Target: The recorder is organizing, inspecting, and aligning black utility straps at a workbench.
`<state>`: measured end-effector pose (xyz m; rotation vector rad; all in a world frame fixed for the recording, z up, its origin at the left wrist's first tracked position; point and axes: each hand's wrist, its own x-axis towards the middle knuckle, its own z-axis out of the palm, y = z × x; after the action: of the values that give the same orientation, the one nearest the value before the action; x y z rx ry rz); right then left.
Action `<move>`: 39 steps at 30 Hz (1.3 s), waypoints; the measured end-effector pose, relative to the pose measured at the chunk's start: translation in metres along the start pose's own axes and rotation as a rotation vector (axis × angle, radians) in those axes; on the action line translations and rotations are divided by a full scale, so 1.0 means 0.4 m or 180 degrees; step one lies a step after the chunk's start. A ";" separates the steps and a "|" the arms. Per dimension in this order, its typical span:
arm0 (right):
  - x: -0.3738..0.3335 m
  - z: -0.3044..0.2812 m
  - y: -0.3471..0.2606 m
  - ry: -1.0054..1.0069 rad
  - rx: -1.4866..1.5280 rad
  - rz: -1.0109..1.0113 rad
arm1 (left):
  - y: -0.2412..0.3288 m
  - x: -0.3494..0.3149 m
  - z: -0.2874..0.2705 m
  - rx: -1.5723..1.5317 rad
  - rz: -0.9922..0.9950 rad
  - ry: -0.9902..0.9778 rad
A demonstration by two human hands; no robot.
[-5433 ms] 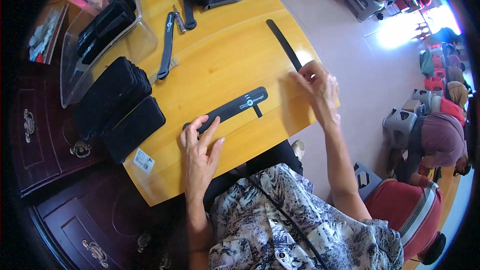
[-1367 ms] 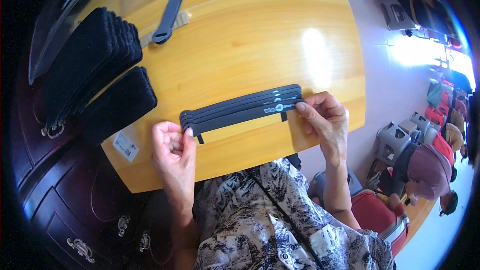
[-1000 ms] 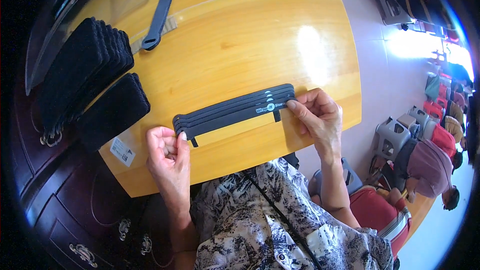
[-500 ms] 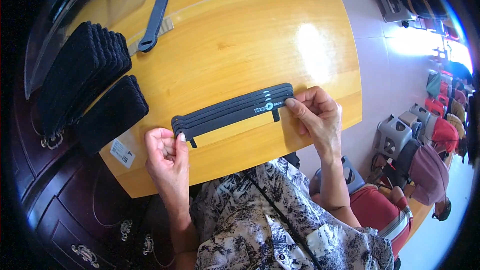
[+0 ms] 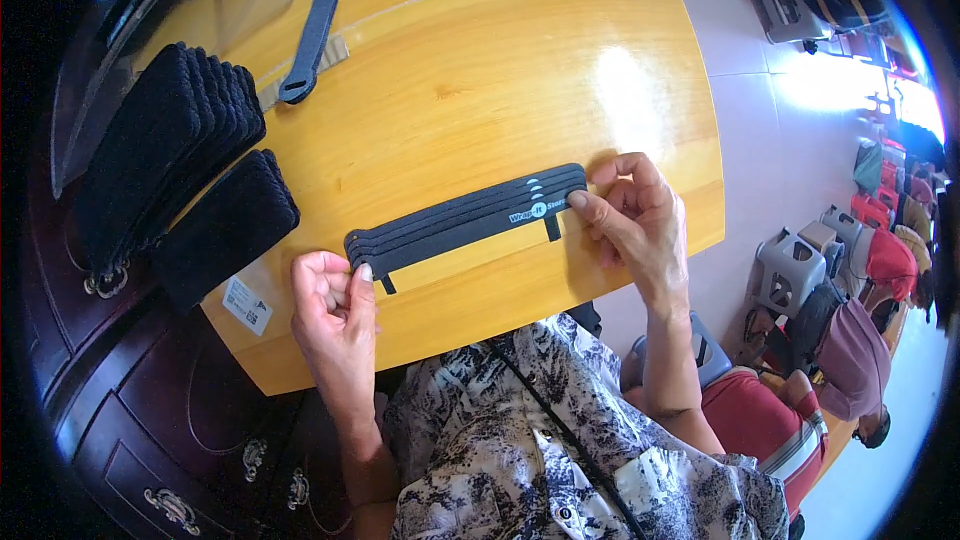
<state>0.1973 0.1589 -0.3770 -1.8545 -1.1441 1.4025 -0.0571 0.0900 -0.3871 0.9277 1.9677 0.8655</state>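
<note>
A fanned stack of black fabric straps (image 5: pixel 450 218) with white print on the front one lies along the near part of the wooden table (image 5: pixel 480 90). At its left end, my left hand (image 5: pixel 335 310) pinches the strap corners between thumb and fingers. My right hand (image 5: pixel 640 225) grips the opposite end, thumb on top of the front strap and index finger lifted off behind it. Two short black tabs stick out below the stack's near edge.
Two piles of black fabric pieces, one large (image 5: pixel 165 155) and one smaller (image 5: pixel 225 225), stand at the table's left edge. A single long dark strap (image 5: pixel 318 30) lies farther back. A white label (image 5: pixel 246 306) sticks to the left corner. People sit on the right beyond grey stools (image 5: pixel 790 270).
My right index finger has risen a little from the stack's right end. The straps and my left hand have hardly moved.
</note>
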 end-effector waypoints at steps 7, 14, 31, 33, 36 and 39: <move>0.049 -0.030 -0.041 -0.0516 -0.0423 -0.0021 | 0.010 0.016 -0.021 -0.0227 -0.0195 -0.0356; 0.039 -0.032 -0.012 -0.0416 -0.0102 -0.0208 | 0.008 0.018 -0.042 -0.0480 -0.0419 -0.0753; -0.040 0.065 -0.043 -0.0302 -0.1249 -0.1793 | 0.044 -0.033 0.064 0.0868 0.2299 -0.0053; -0.037 0.090 -0.050 -0.0222 -0.1757 -0.1901 | 0.043 -0.015 0.088 0.0991 0.2466 -0.0063; -0.001 0.095 -0.019 -0.0148 -0.2107 -0.1936 | 0.049 -0.001 0.101 0.0978 0.2190 -0.0201; 0.013 0.087 -0.017 -0.0177 -0.1960 -0.2005 | 0.062 0.001 0.095 0.0888 0.1996 -0.0288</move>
<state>0.1627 0.1643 -0.3849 -1.5763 -2.1290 0.7880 -0.0175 0.1117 -0.3848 1.7718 1.7605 0.8674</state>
